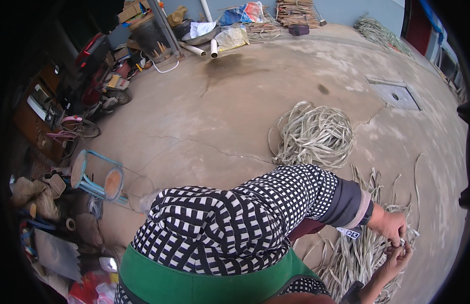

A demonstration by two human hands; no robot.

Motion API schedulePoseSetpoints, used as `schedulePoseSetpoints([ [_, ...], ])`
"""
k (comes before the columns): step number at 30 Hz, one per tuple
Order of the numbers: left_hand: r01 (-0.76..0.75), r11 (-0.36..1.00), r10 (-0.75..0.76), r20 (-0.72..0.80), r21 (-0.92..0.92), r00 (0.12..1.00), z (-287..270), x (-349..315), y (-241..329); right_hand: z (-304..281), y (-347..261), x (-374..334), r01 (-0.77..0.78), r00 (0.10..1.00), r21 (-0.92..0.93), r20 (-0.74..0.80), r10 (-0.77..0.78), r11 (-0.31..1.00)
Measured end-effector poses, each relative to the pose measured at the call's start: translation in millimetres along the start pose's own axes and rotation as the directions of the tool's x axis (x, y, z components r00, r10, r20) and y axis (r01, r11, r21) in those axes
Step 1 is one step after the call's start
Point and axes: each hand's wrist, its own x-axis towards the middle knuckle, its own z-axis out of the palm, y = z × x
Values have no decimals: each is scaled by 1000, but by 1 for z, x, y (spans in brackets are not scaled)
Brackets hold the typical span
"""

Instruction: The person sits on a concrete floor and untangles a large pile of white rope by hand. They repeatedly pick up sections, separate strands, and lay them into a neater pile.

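Observation:
My left hand (389, 224) reaches across to the right, its fingers pinched together. Just below it, my right hand (397, 260) comes up from the lower edge, thumb and fingers also pinched. Between the fingertips of both hands is a thin pale strip (402, 241), mostly covered by the fingers. Beneath and beside the hands lies a loose pile of long flat grey-white strips (349, 256), spread on the floor. A small black-and-white printed tag (348, 233) shows near my left wrist.
Farther off sits a large coil of the same strips (316, 134) on the concrete floor (209, 111). A blue-framed stool (100, 177) lies on its side at left, near a motorbike (105, 91). Far right are a drain cover (395, 96) and another strip heap (379, 33).

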Motion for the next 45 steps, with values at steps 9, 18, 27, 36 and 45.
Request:
schedulePoseSetpoints([
  [9, -14, 968, 0, 58, 249, 998, -10, 11, -24, -8, 28, 16, -9, 998, -98, -63, 2, 995],
  [18, 64, 986, -22, -254, 157, 967, -5, 7, -36, 5, 39, 25, -7, 995, -68, -101, 0, 998],
  [27, 232, 960, -272, -334, -155, 903, -6, 1, -20, 15, 23, 25, -19, 993, -11, -118, 18, 1000],
  [36, 198, 944, -221, -61, -263, 973, -18, -6, 8, 6, 4, 24, 1, 999, 35, -48, 0, 999],
  [45, 207, 954, -174, 159, -216, 972, -31, -12, 29, 8, -15, 18, 30, 999, 30, -38, -29, 999],
])
